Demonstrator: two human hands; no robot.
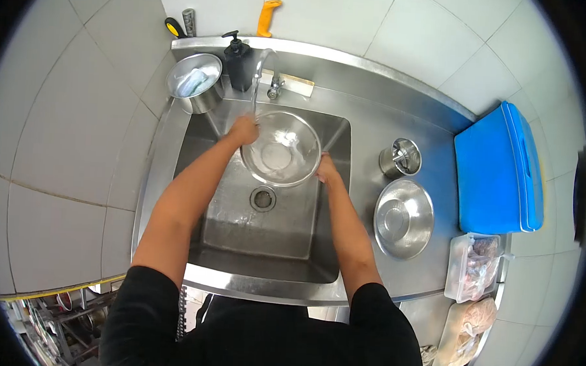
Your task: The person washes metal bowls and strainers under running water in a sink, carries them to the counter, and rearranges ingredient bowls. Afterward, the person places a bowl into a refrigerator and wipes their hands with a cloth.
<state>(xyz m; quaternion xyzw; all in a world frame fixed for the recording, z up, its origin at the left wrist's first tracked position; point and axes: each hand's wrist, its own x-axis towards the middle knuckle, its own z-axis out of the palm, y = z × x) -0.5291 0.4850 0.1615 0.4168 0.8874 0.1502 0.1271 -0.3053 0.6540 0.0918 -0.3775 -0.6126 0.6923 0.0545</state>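
Note:
A steel bowl (276, 153) is held over the back of the sink (258, 234), near the faucet (267, 61). My left hand (244, 130) grips its left rim, right below the faucet's spout. On the opposite side, my right hand (326, 168) is closed on the bowl's right edge, its fingers partly hidden by the rim. The inside of the bowl is shiny, with bright reflections; whether water is in it is hard to tell. The round drain (263, 199) shows just in front of the bowl.
A steel pot (202, 102) with a cloth and a black soap bottle (238, 66) stand at the back left. Right of the sink are a steel cup (400, 158), another bowl (403, 219), a blue cooler (496, 172) and a plastic container (459, 269).

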